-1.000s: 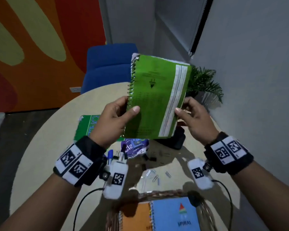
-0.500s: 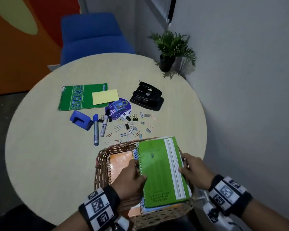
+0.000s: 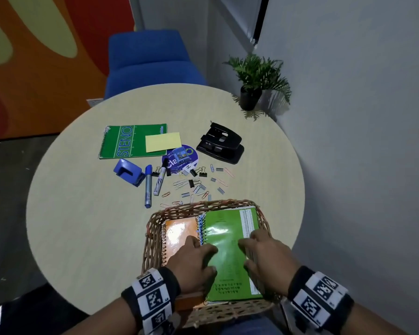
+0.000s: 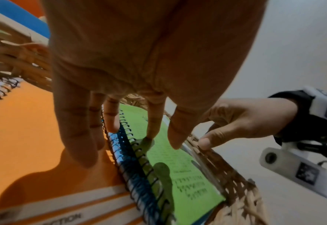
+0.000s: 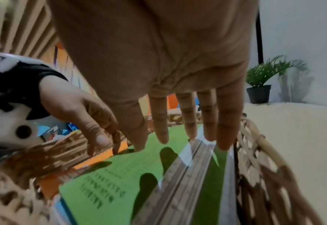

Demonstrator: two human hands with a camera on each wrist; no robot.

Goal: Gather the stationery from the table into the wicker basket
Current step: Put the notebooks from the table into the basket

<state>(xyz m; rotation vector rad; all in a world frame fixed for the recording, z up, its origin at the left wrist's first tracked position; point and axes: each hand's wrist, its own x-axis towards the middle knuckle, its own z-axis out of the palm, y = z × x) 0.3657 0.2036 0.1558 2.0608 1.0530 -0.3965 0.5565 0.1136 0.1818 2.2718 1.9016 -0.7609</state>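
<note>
The green spiral notebook [image 3: 228, 238] lies flat in the wicker basket [image 3: 153, 228] at the table's near edge, on top of a blue notebook and beside an orange notebook [image 3: 179, 230]. My left hand [image 3: 198, 252] rests with straight fingers by its spiral; in the left wrist view a fingertip [image 4: 151, 135] touches the green cover [image 4: 177, 167]. My right hand [image 3: 254, 247] lies with straight fingers over the white strip on the cover's right side [image 5: 120, 175]. Neither hand grips anything.
On the round table beyond the basket lie a green STENO pad [image 3: 126, 141], yellow sticky notes [image 3: 163, 141], a black hole punch [image 3: 220, 146], a small blue punch [image 3: 128, 171], two markers [image 3: 148, 184] and several scattered clips [image 3: 198, 184]. A blue chair [image 3: 150, 59] and potted plant [image 3: 257, 78] stand behind.
The green notebook, held up in both hands a second ago, has come down into the basket and lies flat. Both hands have let go of its edges and straightened their fingers.
</note>
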